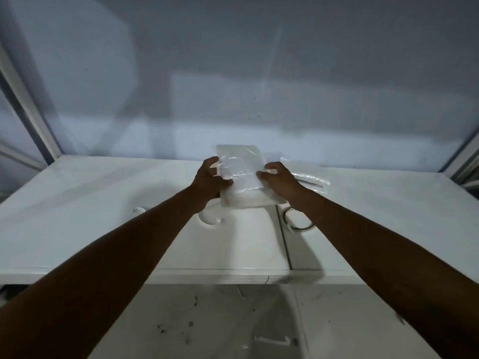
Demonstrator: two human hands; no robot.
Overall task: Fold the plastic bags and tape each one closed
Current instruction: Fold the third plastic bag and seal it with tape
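Observation:
A folded clear plastic bag is held up above the white table, near its far middle. My left hand grips the bag's left edge, thumb on the front. My right hand grips its right edge, thumb likewise on the front. More flat plastic bags lie on the table just right of my right hand. A roll of clear tape lies on the table below my right wrist. A white curved piece, perhaps another tape roll, lies below my left wrist.
A pale wall rises right behind the table. Metal frame posts stand at the far left and far right. The table's front edge is close to me, with a scuffed floor below it.

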